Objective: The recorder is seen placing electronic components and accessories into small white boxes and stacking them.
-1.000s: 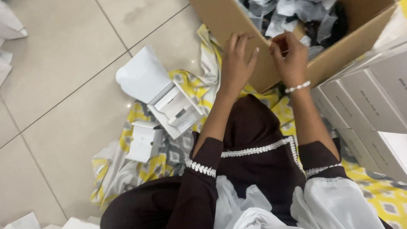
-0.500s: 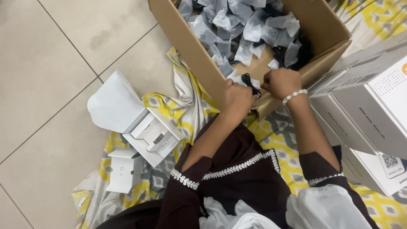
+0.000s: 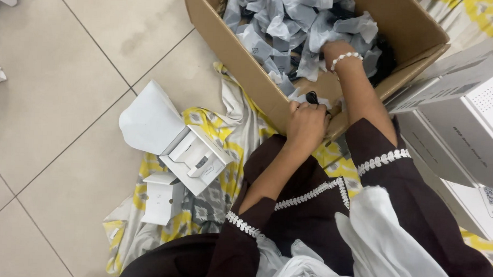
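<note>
Reaching my right hand (image 3: 339,51) deeper into the cardboard box (image 3: 244,72) now (fingers buried in grey pouches (image 3: 279,23), can't tell their state); left hand (image 3: 307,122) pinches a small black part (image 3: 311,97) at the rim.

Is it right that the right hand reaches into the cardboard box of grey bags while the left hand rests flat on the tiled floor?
Not quite. In the head view the left hand is at the near rim of the cardboard box, closed on a small black item, not on the tiled floor. The right hand does reach in among the grey bags.
</note>
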